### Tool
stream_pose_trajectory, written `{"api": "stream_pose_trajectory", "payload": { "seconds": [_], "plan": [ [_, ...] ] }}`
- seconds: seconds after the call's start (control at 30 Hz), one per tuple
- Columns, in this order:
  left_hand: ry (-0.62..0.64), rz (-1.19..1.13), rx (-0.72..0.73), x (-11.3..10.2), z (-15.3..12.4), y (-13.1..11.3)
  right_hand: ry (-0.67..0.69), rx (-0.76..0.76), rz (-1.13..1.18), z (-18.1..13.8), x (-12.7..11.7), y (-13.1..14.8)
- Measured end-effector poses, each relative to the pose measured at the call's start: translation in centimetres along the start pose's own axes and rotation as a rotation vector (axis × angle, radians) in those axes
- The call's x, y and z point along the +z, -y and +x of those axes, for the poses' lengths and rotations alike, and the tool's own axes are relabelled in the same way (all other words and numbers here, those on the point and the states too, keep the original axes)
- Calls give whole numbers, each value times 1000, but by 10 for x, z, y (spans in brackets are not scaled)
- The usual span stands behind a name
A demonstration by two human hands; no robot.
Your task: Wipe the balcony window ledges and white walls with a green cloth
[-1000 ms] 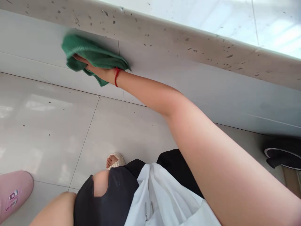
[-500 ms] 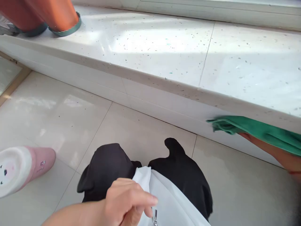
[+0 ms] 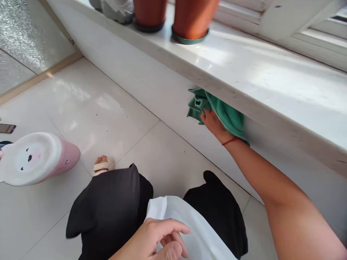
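**Green microfibre cloth [image 3: 218,113] being pressed under a stone window sill [image 3: 271,83]**

The green microfibre cloth is being held bunched just beneath the sill's overhanging front edge, against the white wall panel [image 3: 141,76] below it. It is being clasped by the right hand [image 3: 214,124], whose grip is closed on the cloth, and a red string bracelet [image 3: 230,141] is being worn at that wrist. The left hand [image 3: 154,242] is being kept low, its fingers curled beside a white fabric layer [image 3: 195,231] that is being worn over a black garment [image 3: 108,206]; whether that grip is clenched on anything cannot be told. Two terracotta flowerpots [image 3: 193,18] are being carried on the sill above. On the pale floor tiles [image 3: 81,119], a sandalled foot [image 3: 103,164] is being shown near the black garment, and a pink-and-white item with a small animal face [image 3: 40,159] is being shown further left, its kind hard to tell.
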State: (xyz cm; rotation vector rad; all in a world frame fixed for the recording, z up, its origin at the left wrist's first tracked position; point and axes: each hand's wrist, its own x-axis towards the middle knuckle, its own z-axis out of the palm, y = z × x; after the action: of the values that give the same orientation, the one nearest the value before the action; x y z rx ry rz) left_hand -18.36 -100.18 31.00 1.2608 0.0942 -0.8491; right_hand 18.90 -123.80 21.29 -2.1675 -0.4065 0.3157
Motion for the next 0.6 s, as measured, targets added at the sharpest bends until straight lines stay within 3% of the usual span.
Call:
{"api": "stream_pose_trajectory", "payload": {
  "seconds": [0.07,0.23,0.3,0.37,0.5,0.6],
  "plan": [
    [-121,-55,3,-63,-19,8,-187,-80,-273,68,41,41],
    [-480,-164,-42,-273,-39,12,-156,-63,-558,203,125,135],
    [-553,-198,-93,-338,-34,15,-142,-50,-652,240,148,162],
    [-425,-259,-142,-377,-26,17,-119,-38,-734,271,167,181],
    [23,-386,-220,-412,-15,18,-92,-38,-911,327,203,204],
    [148,-437,-224,-436,-7,15,-35,-74,-853,372,235,210]
  ]
}}
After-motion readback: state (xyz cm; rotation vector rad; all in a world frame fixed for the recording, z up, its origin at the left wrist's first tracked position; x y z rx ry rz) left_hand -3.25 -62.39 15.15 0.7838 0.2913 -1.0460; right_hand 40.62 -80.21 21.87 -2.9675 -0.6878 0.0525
